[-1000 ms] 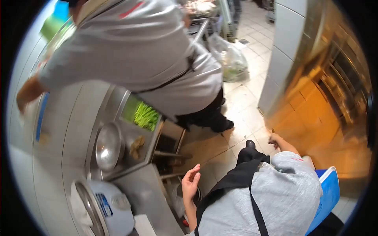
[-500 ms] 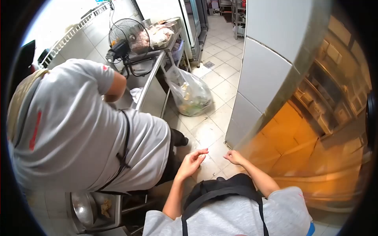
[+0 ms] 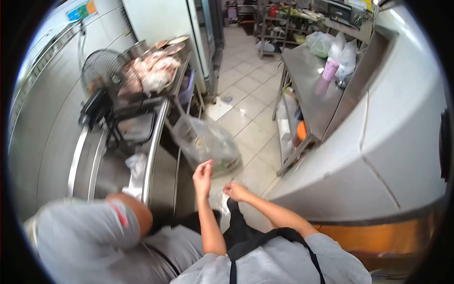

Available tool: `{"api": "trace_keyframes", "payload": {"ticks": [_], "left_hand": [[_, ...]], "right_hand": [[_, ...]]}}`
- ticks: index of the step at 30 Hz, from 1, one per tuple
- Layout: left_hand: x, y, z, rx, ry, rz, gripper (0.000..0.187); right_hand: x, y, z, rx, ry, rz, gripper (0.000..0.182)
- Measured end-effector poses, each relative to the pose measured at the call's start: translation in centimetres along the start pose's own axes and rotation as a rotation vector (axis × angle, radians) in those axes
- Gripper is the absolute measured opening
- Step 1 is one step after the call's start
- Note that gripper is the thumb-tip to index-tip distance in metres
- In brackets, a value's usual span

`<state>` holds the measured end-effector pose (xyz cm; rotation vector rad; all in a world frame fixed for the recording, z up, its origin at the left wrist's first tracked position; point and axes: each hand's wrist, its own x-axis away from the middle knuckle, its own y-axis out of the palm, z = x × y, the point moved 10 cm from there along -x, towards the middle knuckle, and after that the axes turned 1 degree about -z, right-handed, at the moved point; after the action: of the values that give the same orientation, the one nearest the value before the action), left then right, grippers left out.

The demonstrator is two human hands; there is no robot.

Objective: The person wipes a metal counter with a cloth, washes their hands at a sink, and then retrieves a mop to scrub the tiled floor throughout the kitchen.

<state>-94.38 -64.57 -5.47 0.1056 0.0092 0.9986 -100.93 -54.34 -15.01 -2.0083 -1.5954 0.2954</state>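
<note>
My left hand (image 3: 202, 176) is raised in front of my body with its fingers loosely bent and nothing visible in them. In this view its fingertips overlap the lower edge of a clear plastic bag (image 3: 203, 139) with greenish contents, which stands on the floor ahead. Lower and to the right, my right hand (image 3: 236, 191) is held over my dark trouser leg, its fingers curled in and no object showing. Neither hand touches the steel counter (image 3: 158, 142) to the left.
A co-worker in a grey shirt (image 3: 90, 227) stands close on my left. A black fan (image 3: 101, 85) and a tray of pale raw meat (image 3: 151, 71) are on the left counters. To the right, a steel table (image 3: 312, 80) carries a pink bottle (image 3: 330, 69) beyond the curved wall (image 3: 350, 175).
My view has moved forward past the wall corner, bringing the steel table on the right into sight. The co-worker now appears lower at left. My hands have come closer together.
</note>
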Motion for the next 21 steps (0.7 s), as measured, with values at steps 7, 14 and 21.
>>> {"api": "trace_keyframes", "payload": {"ticks": [7,14,21], "left_hand": [[-17.7,-2.2,-1.4,-0.02,-0.035,0.139,0.019],[-24.2,15.3,-9.2,-0.156,-0.222,-0.388,0.021],[-30.8,21.4,-19.5,-0.505,-0.383,-0.765,0.022]], "right_hand": [[-6.7,-7.0,15.5,0.323,0.464,-0.076,0.026],[-1.1,-17.4,27.7,-0.015,0.768,0.267,0.019],[-0.4,-19.0,35.4,-0.201,0.956,0.495,0.02]]}}
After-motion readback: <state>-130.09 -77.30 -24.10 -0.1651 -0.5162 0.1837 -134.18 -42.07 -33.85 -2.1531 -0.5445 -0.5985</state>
